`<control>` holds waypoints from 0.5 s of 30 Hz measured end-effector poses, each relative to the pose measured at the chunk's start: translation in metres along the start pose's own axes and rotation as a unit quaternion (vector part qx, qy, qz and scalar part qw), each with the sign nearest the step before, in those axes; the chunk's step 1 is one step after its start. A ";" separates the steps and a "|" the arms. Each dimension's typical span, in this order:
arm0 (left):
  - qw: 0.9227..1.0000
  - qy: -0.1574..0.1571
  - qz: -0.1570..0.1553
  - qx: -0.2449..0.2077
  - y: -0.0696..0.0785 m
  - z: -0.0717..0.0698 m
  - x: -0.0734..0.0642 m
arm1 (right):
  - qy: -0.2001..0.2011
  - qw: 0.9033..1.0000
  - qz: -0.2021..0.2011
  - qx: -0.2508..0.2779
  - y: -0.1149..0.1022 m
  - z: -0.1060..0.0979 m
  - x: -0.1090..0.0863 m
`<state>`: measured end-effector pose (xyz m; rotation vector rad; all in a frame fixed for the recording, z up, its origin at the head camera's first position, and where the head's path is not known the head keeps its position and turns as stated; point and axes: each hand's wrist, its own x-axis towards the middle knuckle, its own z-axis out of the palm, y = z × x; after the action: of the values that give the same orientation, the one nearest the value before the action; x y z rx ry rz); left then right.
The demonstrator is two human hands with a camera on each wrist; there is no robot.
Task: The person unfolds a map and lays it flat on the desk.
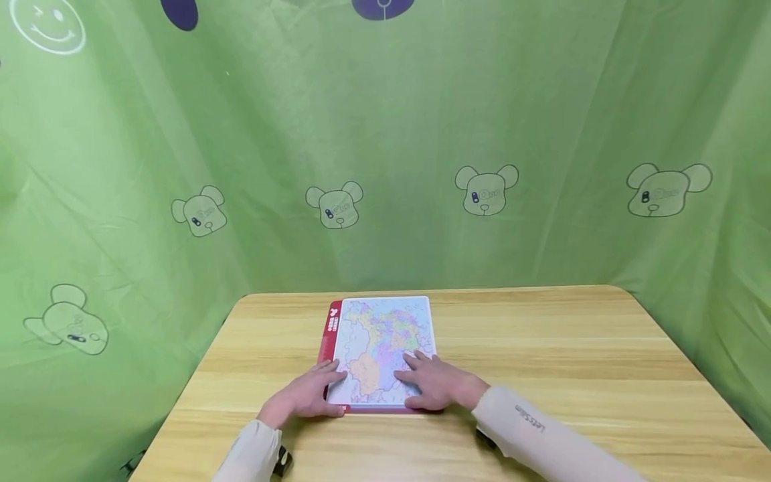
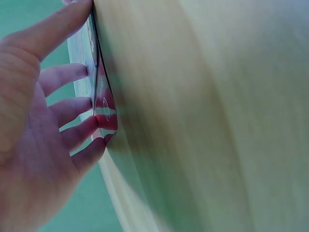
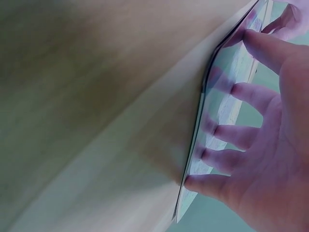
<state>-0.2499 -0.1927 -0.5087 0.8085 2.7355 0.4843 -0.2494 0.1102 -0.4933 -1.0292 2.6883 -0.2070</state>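
Note:
A glossy, colourful map sheet (image 1: 379, 341) with a white border lies on the table in the head view. From under it a red strip (image 1: 328, 338) with white print shows along the left side. My left hand (image 1: 306, 393) rests at the near left corner, fingers spread over the edge. In the left wrist view, the left hand's (image 2: 41, 125) fingertips touch the shiny red part. My right hand (image 1: 438, 383) lies on the near right of the map with its fingers spread. The right wrist view shows the right hand's (image 3: 270, 135) fingertips on the reflective surface.
The pale wooden table (image 1: 560, 348) extends widely to the right of the map and less to the left. Behind and beside it hangs a green curtain (image 1: 385, 100) printed with bear heads. Light sleeves (image 1: 536, 428) cover both forearms.

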 end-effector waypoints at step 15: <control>0.999 0.016 -0.027 0.037 -0.004 0.001 -0.011 | 0.000 1.000 0.011 -0.020 -0.004 0.002 0.004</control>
<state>-0.2423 -0.2017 -0.5094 0.7471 2.8116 0.3892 -0.2492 0.1047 -0.4946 -1.0106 2.7140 -0.1490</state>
